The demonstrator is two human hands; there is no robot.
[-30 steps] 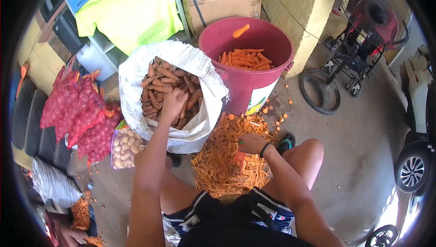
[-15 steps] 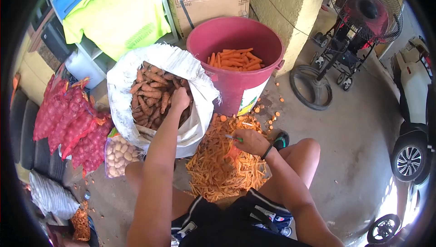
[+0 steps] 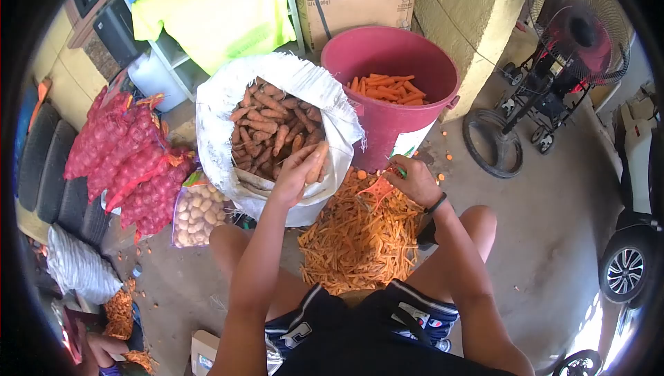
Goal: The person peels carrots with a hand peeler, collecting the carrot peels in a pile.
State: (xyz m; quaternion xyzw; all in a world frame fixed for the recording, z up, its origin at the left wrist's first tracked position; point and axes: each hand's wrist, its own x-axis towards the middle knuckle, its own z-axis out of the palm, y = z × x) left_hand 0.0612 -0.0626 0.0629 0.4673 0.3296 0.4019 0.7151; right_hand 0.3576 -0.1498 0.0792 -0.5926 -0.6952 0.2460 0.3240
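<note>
My left hand (image 3: 294,177) is closed around an unpeeled carrot (image 3: 318,162), held above the near rim of a white woven sack (image 3: 228,117). Inside the sack lie many unpeeled carrots (image 3: 277,124). In my right hand (image 3: 415,182) is a small green-handled peeler (image 3: 397,168), partly hidden by my fingers. Under that hand, an orange piece (image 3: 377,191) shows above a heap of carrot peelings (image 3: 360,241) between my legs. Behind stands a red tub (image 3: 346,124) with peeled carrots (image 3: 387,90) in it.
Red mesh bags of onions (image 3: 131,162) and a clear bag of potatoes (image 3: 199,215) lie left of the sack. Cardboard boxes (image 3: 360,13) stand behind the tub. A pedestal fan (image 3: 577,27) is at right. Another person's leg (image 3: 104,348) shows at lower left, near more peelings (image 3: 119,314).
My left hand has come out of the sack, toward me, with a carrot in it. My right hand has risen a little with the peeler. The view has shifted left.
</note>
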